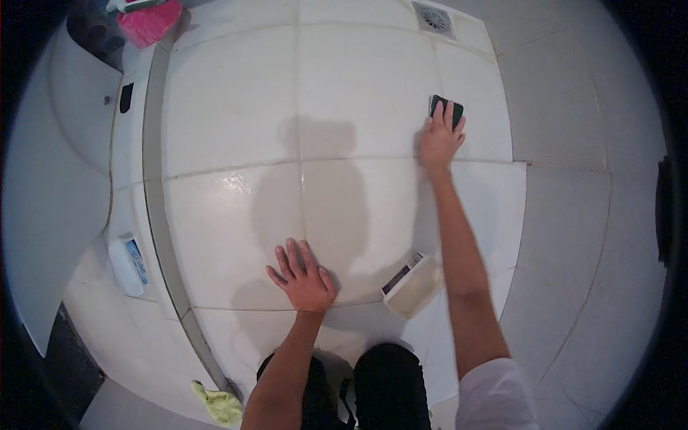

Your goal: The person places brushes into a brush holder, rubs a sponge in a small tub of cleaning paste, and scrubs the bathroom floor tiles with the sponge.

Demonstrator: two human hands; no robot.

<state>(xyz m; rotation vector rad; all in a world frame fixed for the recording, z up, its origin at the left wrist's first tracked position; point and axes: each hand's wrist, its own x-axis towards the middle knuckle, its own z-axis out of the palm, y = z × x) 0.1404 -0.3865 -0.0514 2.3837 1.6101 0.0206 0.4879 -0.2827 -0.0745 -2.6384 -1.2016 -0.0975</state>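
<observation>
My left hand [304,282] lies flat on the white tiled floor [229,100], fingers spread, holding nothing. Further out on the right, my right hand [439,142] grips a dark green scouring sponge [457,113] and presses it against a tile. The palm and fingers cover part of the sponge, though a pale edge shows on its left side. Between my two arms, close to my right forearm, a clear plastic tub [414,290] with a dark label strip rests on the floor. What is inside the tub is hard to make out.
A square drain [434,20] is set in the floor at the far right. Along the left runs a raised ledge [159,208]. Beyond it are a white bottle [129,265] and a pink item [149,23]. A yellow-green cloth [217,403] lies near my left knee.
</observation>
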